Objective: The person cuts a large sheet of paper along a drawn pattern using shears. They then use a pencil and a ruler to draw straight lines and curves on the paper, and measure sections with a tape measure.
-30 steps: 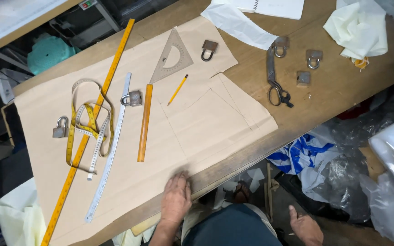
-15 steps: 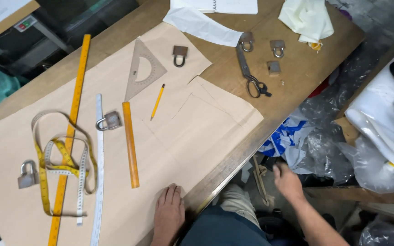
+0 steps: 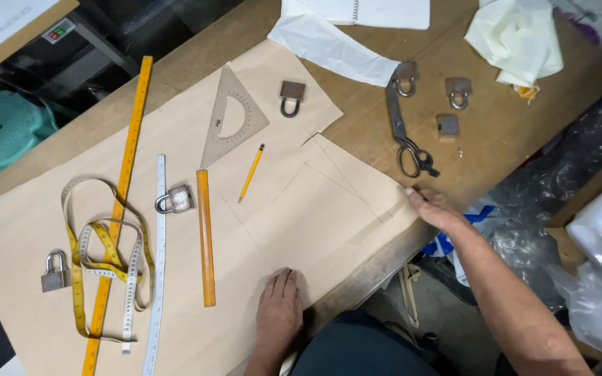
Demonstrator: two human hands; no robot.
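Observation:
My left hand (image 3: 279,310) lies flat, palm down, on a large sheet of tan pattern paper (image 3: 329,216) near the table's front edge. My right hand (image 3: 432,207) touches the right corner of that paper at the table edge, fingers extended, holding nothing. Dark scissors (image 3: 405,132) lie just beyond the right hand. On the paper lie a yellow pencil (image 3: 251,173), a short orange ruler (image 3: 205,237), a clear set square with protractor (image 3: 231,118) and a padlock (image 3: 175,200).
A long yellow ruler (image 3: 121,195), a white ruler (image 3: 156,257) and a coiled yellow tape measure (image 3: 99,257) lie at left beside a padlock (image 3: 53,273). More padlocks (image 3: 458,90), white paper (image 3: 332,45), a notebook (image 3: 377,10) and cream cloth (image 3: 520,35) sit further back. Plastic bags (image 3: 593,264) crowd the right.
My right hand rose from below the table to the paper's right corner. The left hand stayed flat on the paper while the view shifted.

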